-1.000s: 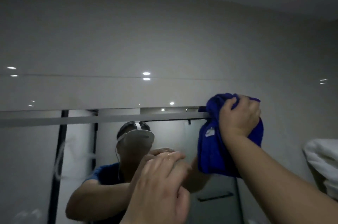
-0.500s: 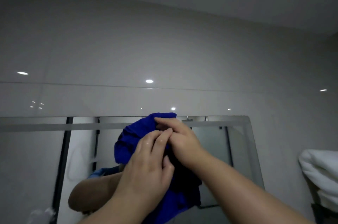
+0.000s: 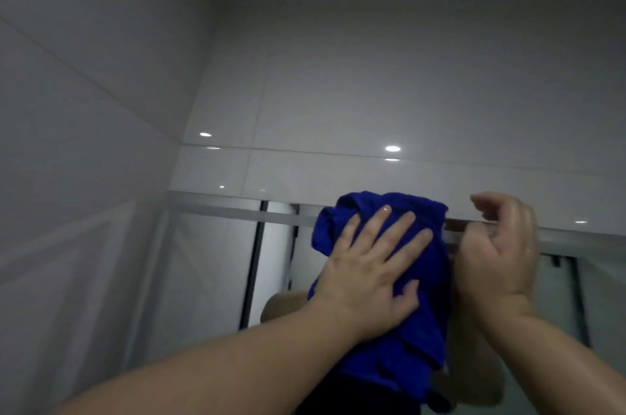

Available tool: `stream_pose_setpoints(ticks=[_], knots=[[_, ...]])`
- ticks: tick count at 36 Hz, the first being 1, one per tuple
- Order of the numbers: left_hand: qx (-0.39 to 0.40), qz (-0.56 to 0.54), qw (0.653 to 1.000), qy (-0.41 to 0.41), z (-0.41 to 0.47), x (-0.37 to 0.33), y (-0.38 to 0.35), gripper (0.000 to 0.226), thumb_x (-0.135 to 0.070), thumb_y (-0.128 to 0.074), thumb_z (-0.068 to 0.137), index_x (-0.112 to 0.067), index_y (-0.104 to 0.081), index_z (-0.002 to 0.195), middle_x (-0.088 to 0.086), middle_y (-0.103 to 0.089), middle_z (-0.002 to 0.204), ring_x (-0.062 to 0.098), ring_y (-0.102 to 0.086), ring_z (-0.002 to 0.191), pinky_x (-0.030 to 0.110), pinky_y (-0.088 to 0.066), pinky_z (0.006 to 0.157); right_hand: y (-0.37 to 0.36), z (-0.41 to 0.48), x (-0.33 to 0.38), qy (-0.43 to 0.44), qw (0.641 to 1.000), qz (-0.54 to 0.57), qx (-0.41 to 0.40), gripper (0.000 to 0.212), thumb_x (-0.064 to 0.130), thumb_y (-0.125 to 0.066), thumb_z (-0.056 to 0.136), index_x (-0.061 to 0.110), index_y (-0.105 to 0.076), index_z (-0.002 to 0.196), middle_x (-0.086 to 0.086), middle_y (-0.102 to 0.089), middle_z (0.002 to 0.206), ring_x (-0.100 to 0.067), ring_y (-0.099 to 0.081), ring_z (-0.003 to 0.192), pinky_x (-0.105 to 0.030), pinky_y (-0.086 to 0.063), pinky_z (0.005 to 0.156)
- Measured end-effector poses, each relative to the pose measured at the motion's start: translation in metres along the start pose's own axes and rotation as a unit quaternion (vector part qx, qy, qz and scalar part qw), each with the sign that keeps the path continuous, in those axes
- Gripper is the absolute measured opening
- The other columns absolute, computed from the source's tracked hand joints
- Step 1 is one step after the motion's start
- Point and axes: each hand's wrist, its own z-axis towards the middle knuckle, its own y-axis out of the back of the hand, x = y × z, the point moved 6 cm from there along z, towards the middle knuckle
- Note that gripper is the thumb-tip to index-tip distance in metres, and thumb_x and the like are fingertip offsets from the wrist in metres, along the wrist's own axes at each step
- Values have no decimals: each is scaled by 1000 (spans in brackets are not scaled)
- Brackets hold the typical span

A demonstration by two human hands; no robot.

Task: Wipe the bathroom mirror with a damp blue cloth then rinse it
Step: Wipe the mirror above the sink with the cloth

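Note:
A bunched blue cloth [image 3: 420, 340] lies against the bathroom mirror [image 3: 216, 262] just under its top edge. My left hand [image 3: 369, 272] presses flat on the cloth with its fingers spread and straight. My right hand [image 3: 498, 255] hovers just to the right of the cloth, fingers loosely curled and holding nothing, close to the mirror's frosted top strip. The cloth's lower end hangs down behind my left wrist. My reflection is mostly hidden behind the cloth and my arms.
Glossy grey wall tiles [image 3: 372, 92] rise above the mirror and a side wall [image 3: 67, 177] closes in on the left, meeting at a corner. Dark vertical frame lines [image 3: 252, 265] show in the mirror's reflection.
The cloth passed from my right hand to my left, which now presses it flat on the mirror. My right hand let go and drew off to the right. My view swung left towards the corner.

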Motion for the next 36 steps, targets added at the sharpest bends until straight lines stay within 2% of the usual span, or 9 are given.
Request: stream_pose_setpoints(ticks=[6,13,16,18,21,24,27,30,36], knots=[[-43,53,985,158,-52,124,29,76,-57,-41,100,-37,-18,169,-6,-19,178,26,-11,165,60,-12,131,-68,-31,33,147,975,-92,136,49,17,-51,81,16,-62,129,-3,-59,127,-23,-54,121,-49,-43,109],[-68,79,949,296,-136,246,38,69,-56,-19,108,-25,-21,169,5,-26,175,32,-21,162,61,-26,128,-91,-43,20,184,954,-188,143,46,23,-51,87,17,-61,131,-6,-61,123,-27,-51,119,-51,-29,124],[-78,76,940,323,-137,252,31,72,-59,-12,108,-22,-22,169,8,-29,174,36,-22,162,63,-26,127,-94,-43,19,193,948,-214,131,36,21,-56,93,18,-58,129,-6,-59,122,-27,-49,116,-51,-36,115],[-102,64,918,377,-128,234,27,70,-57,-18,108,-23,-18,170,8,-24,176,35,-18,163,63,-20,129,-95,-43,19,203,946,-221,122,31,20,-57,95,18,-58,126,-7,-59,119,-28,-49,112,-50,-38,109],[-117,53,887,443,-106,186,17,72,-54,-25,107,-20,-18,170,12,-25,175,39,-22,161,67,-25,125,-95,-41,17,210,950,-204,111,26,24,-49,102,16,-61,124,-7,-61,114,-30,-51,109,-49,-38,106],[-102,58,921,371,-83,123,7,79,-58,-27,101,-18,-23,169,15,-27,174,43,-25,159,70,-26,123,-94,-39,17,224,953,-172,105,32,31,-37,105,14,-64,109,0,-52,99,-28,-49,97,-50,-38,102],[-44,54,965,252,-92,61,-10,85,-62,-34,100,-21,-11,171,12,-6,179,43,-5,164,73,-7,126,-94,-37,18,247,949,-173,95,33,33,-34,105,16,-61,100,-2,-52,95,-30,-49,92,-51,-40,97],[10,49,985,163,-129,21,-31,93,-70,-41,97,-26,-7,171,9,3,180,41,6,164,75,5,124,-97,-36,17,261,945,-167,105,20,35,-30,106,29,-45,94,3,-43,90,-21,-41,87,-53,-41,91],[56,89,990,90,-225,32,-57,105,-74,-57,86,-31,-13,171,8,-4,180,39,-5,164,81,-11,120,-95,-39,17,235,947,-187,113,25,26,-47,102,13,-63,116,-11,-59,105,-33,-51,104,-49,-38,100]])
